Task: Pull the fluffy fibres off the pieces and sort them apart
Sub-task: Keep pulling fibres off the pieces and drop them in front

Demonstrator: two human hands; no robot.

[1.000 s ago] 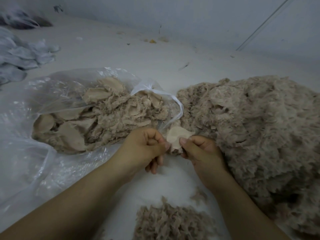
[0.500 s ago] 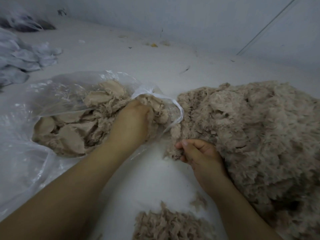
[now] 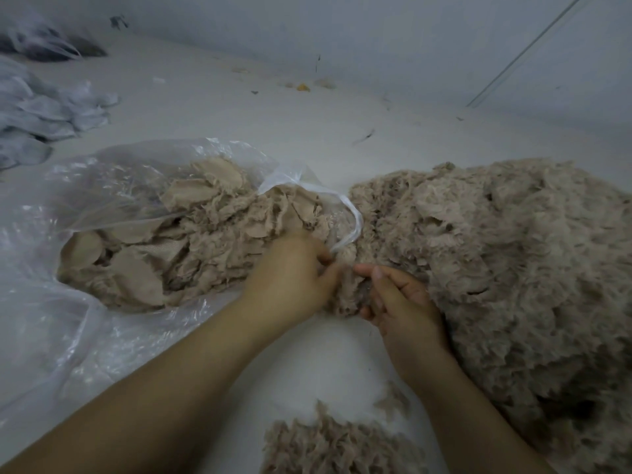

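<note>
Both hands, left hand [image 3: 290,278] and right hand [image 3: 400,302], pinch one fluffy piece [image 3: 349,292] mid-frame, between the bag [image 3: 102,186] and big pile [image 3: 513,268]. Looks featherlight and floppy; I'd grab its edge.

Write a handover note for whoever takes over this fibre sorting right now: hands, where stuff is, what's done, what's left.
Left hand and right hand both grip one fluffy piece between them, at the bag's mouth.
Clear plastic bag, left: stripped pieces inside.
Big pile, right: fluffy pieces not yet stripped.
Small heap of pulled fibres lies near the bottom edge.
Left: strip the held piece, then work through the big pile.
</note>
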